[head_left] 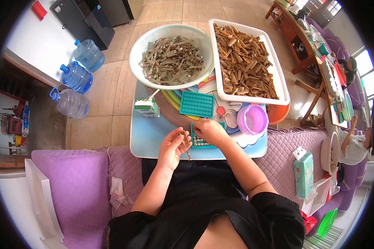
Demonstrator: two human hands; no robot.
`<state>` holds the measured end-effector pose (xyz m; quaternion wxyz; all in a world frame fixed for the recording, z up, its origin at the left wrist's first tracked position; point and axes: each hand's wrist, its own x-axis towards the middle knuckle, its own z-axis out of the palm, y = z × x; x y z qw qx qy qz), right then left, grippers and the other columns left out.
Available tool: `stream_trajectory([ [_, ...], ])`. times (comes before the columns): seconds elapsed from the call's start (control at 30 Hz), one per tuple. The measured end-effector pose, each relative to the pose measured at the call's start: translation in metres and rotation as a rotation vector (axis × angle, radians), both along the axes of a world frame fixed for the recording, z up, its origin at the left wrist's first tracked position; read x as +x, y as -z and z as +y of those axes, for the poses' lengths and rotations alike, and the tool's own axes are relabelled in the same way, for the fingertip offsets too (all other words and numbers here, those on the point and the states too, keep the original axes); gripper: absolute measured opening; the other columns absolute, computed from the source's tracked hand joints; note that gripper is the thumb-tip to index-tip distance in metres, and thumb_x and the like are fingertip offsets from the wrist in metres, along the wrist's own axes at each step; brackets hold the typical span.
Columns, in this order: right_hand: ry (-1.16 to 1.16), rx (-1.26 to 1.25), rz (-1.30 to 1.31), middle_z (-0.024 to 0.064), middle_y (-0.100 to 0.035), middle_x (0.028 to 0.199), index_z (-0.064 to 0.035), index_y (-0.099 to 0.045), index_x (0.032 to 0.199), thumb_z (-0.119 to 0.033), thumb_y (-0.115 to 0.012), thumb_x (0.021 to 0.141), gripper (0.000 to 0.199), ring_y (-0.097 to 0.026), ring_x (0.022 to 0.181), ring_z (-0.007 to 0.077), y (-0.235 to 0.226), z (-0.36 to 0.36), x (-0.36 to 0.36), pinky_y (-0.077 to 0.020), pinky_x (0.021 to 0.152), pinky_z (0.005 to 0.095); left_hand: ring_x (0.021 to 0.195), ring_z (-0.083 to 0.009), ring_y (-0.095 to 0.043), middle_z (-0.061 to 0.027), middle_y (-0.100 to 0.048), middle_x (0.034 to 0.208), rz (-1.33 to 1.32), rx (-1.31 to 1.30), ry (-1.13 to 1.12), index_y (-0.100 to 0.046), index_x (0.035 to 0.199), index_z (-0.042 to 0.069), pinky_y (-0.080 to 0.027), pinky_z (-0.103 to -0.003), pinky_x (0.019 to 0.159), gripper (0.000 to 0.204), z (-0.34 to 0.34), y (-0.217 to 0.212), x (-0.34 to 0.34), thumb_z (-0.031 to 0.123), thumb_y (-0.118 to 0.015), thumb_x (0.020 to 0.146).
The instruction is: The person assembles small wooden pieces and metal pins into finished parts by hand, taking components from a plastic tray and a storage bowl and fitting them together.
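My left hand (174,146) holds a small brown, strip-like piece (184,138) between thumb and fingers, and a thin strand hangs below the palm. Just to its right, my right hand (211,132) is closed in a pinch over a teal compartment tray (202,142); whatever its fingertips grip cannot be made out. Small round, cream-coloured pieces fill several of that tray's cells. Behind it lies a second teal tray (196,104) with a grid of cells. A small green-and-white box (147,108) with a white stick-like thing on top stands to the left.
At the back of the blue table (151,139), a pale round basin (138,56) holds tangled greyish-green dried material. A white rectangular tray (283,89) is heaped with brown curled pieces. A purple tub (253,119) stands at right. Another person (355,145) sits far right.
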<state>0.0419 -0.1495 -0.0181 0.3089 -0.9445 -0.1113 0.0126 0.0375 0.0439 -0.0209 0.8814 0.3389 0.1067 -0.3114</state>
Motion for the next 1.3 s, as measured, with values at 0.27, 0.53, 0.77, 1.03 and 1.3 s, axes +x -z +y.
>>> stream_trajectory([
  [0.27,0.097,0.277,-0.026,0.0102,-0.062,0.077,-0.0041,-0.064,0.083,-0.005,-0.065,0.072,0.012,-0.063,0.065,0.0233,-0.028,0.004,-0.011,-0.0508,0.061,0.0313,0.092,-0.0195,-0.062,-0.0108,-0.061,0.105,0.010,0.037,0.006,-0.052,0.117,0.005,-0.054,-0.034,0.079,0.029,-0.008,-0.001,-0.002,0.009,-0.057,0.089],
  [0.53,0.155,0.366,-0.208,0.0090,-0.060,0.076,-0.0023,-0.061,0.083,-0.002,-0.067,0.072,0.012,-0.062,0.066,0.0210,-0.040,0.023,-0.033,-0.0508,0.059,0.0298,0.090,-0.0146,-0.061,-0.0061,-0.061,0.103,-0.007,0.124,0.065,-0.054,0.117,0.003,-0.055,-0.030,0.076,0.028,-0.017,-0.002,-0.006,0.008,-0.055,0.089],
  [0.77,0.151,0.308,-0.233,0.0103,-0.061,0.081,-0.0036,-0.062,0.086,-0.002,-0.065,0.074,0.013,-0.063,0.070,0.0265,-0.037,0.013,-0.043,-0.0510,0.060,0.0323,0.088,-0.0160,-0.062,-0.0078,-0.062,0.101,0.000,0.136,0.093,-0.055,0.114,0.001,-0.055,-0.031,0.077,0.028,-0.022,-0.002,-0.008,0.006,-0.058,0.087],
  [1.03,0.285,0.461,-0.217,0.0103,-0.063,0.082,-0.0011,-0.061,0.090,0.002,-0.065,0.075,0.017,-0.065,0.073,0.0229,-0.045,0.011,-0.050,-0.0521,0.063,0.0300,0.086,-0.0166,-0.063,-0.0082,-0.063,0.098,0.012,0.125,0.161,-0.057,0.112,0.001,-0.054,-0.032,0.079,0.027,-0.031,-0.008,-0.008,0.008,-0.060,0.086],
  [1.3,0.198,0.343,-0.328,0.0095,-0.064,0.087,-0.0054,-0.061,0.092,-0.002,-0.063,0.075,0.018,-0.063,0.077,0.0263,-0.043,0.007,-0.056,-0.0513,0.065,0.0339,0.086,-0.0150,-0.062,-0.0077,-0.063,0.098,0.000,0.161,0.213,-0.055,0.115,0.001,-0.053,-0.032,0.078,0.031,-0.034,-0.008,-0.013,0.008,-0.060,0.086],
])
